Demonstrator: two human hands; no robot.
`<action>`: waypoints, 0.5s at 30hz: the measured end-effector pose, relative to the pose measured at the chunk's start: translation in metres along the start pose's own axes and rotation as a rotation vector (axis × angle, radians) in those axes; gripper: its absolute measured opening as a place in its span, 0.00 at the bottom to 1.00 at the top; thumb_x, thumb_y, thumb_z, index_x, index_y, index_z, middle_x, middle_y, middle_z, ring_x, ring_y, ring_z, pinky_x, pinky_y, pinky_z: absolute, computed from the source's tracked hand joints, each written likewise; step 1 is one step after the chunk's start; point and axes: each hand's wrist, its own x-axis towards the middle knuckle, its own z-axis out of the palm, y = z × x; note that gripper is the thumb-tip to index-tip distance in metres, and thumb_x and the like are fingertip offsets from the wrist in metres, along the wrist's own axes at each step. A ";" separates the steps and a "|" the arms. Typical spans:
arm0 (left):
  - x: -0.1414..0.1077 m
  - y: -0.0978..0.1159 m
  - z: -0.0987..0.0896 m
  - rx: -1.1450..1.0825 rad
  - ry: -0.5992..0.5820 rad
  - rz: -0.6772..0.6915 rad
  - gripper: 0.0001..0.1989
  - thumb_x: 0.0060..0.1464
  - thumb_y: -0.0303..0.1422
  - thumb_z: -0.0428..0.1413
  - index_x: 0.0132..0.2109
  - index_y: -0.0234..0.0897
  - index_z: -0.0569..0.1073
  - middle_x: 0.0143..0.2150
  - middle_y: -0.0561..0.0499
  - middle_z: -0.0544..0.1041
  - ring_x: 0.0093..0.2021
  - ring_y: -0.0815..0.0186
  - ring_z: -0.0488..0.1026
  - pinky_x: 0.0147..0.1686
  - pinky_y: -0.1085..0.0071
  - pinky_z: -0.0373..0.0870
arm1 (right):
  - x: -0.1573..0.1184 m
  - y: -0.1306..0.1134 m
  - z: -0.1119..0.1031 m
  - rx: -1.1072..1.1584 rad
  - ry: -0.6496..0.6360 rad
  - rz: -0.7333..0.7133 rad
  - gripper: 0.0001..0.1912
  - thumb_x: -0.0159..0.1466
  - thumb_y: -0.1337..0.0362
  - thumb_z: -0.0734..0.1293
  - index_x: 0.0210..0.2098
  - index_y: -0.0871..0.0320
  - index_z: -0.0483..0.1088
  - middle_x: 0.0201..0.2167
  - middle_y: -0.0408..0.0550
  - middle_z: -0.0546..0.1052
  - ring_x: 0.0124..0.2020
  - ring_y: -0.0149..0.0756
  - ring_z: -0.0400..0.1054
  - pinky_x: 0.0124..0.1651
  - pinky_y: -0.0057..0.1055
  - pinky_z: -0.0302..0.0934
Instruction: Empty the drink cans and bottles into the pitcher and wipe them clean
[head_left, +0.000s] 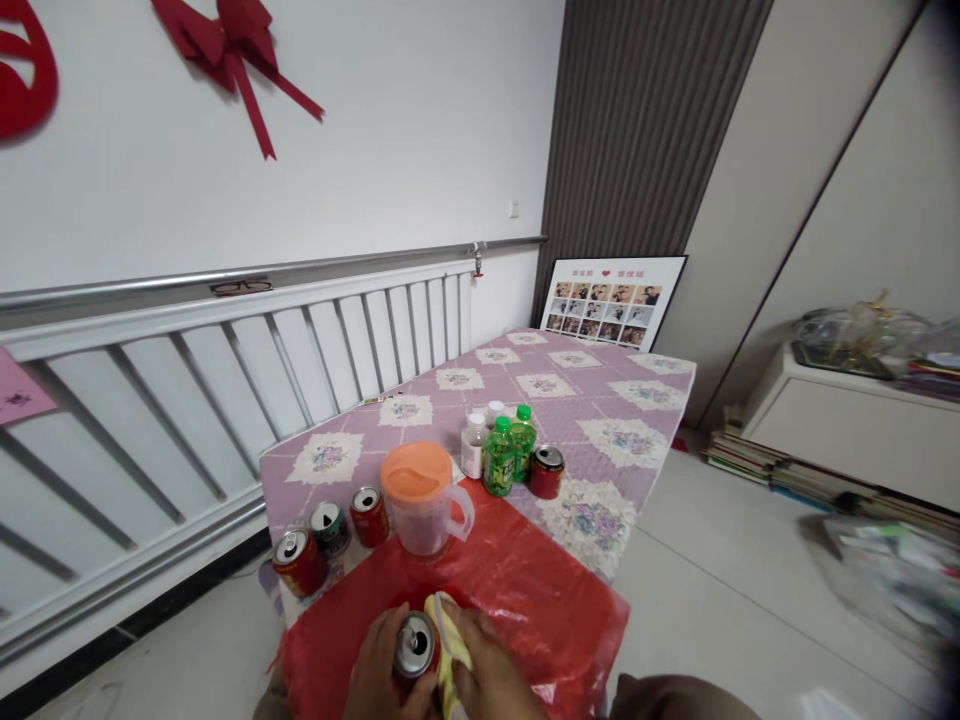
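Upright over the red plastic sheet (517,570), an opened red drink can (415,645) is gripped by my left hand (379,665), whose fingers wrap its left side. My right hand (495,670) is closed on a yellow cloth (448,640) and presses it against the can's right side. Just beyond the hands stands a clear plastic pitcher (424,520) with an orange lid, its handle to the right. The can's lower part is hidden by my fingers and the cloth.
Left of the pitcher stand red cans (300,562) and a green can (330,528). Green-capped bottles (500,460), white-capped bottles (474,445) and another red can (547,472) are behind it. The flowered tablecloth (517,385) stretches back beside a white radiator (322,350).
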 end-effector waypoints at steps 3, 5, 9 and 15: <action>0.000 -0.002 -0.001 -0.001 -0.005 -0.001 0.25 0.46 0.31 0.57 0.54 0.37 0.71 0.52 0.40 0.79 0.54 0.50 0.76 0.55 0.51 0.73 | -0.001 0.004 0.003 0.001 -0.013 -0.014 0.40 0.52 0.77 0.61 0.64 0.53 0.64 0.59 0.51 0.73 0.59 0.39 0.67 0.63 0.32 0.59; 0.000 -0.004 -0.001 -0.006 -0.003 0.014 0.25 0.46 0.31 0.57 0.54 0.37 0.71 0.52 0.40 0.79 0.54 0.50 0.76 0.54 0.52 0.74 | -0.002 0.002 0.001 0.024 0.003 -0.037 0.39 0.52 0.76 0.61 0.63 0.54 0.64 0.60 0.51 0.72 0.60 0.39 0.66 0.64 0.32 0.57; -0.002 -0.010 0.001 -0.016 -0.008 0.043 0.25 0.47 0.32 0.58 0.55 0.38 0.71 0.53 0.41 0.79 0.55 0.51 0.75 0.54 0.54 0.74 | -0.005 -0.008 -0.008 0.045 0.035 -0.059 0.39 0.53 0.76 0.60 0.63 0.51 0.64 0.63 0.48 0.69 0.64 0.39 0.62 0.67 0.35 0.54; -0.005 -0.023 0.002 0.025 -0.027 0.078 0.27 0.48 0.34 0.58 0.57 0.36 0.70 0.55 0.40 0.77 0.56 0.50 0.75 0.55 0.53 0.74 | -0.003 -0.015 -0.012 -0.062 -0.027 -0.015 0.38 0.54 0.77 0.60 0.64 0.55 0.64 0.65 0.52 0.67 0.66 0.42 0.59 0.67 0.37 0.52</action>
